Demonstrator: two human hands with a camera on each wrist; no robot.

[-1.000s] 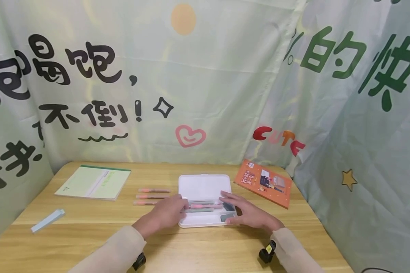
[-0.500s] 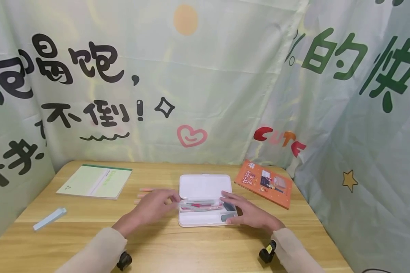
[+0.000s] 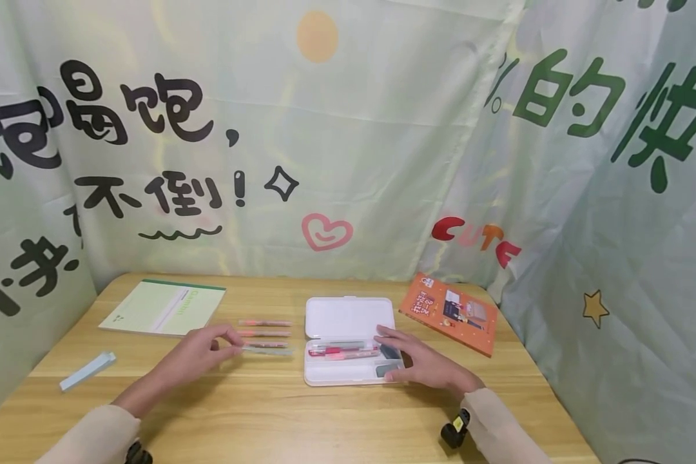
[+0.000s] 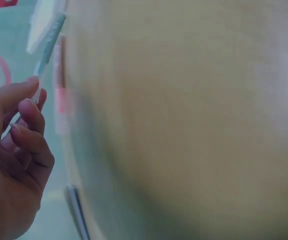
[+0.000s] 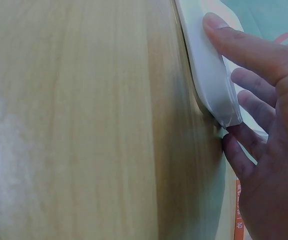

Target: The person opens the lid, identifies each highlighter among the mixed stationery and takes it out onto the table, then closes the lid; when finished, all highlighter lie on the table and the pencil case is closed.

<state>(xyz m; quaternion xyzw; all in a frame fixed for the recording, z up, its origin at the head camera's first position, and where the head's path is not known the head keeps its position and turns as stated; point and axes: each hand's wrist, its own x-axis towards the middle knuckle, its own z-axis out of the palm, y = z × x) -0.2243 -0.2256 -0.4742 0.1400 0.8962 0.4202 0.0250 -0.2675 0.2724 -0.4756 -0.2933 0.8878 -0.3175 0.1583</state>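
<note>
Grey-green pen (image 3: pixel 269 351) just in front of row of three pens (image 3: pixel 265 334), left of open white case (image 3: pixel 348 316), over worktop (image 3: pixel 325 425). Long axis left to right, nearly parallel to row; free end points right, toward case. Left hand (image 3: pixel 200 352) pinches pen's left end. Right hand (image 3: pixel 429 364) loosely spread, touching case's right end. Left wrist view shows pinch at clear end close up; head view alone shows pink pens (image 3: pixel 354 355) inside case. Nib end: cannot tell, pen blurred.
</note>
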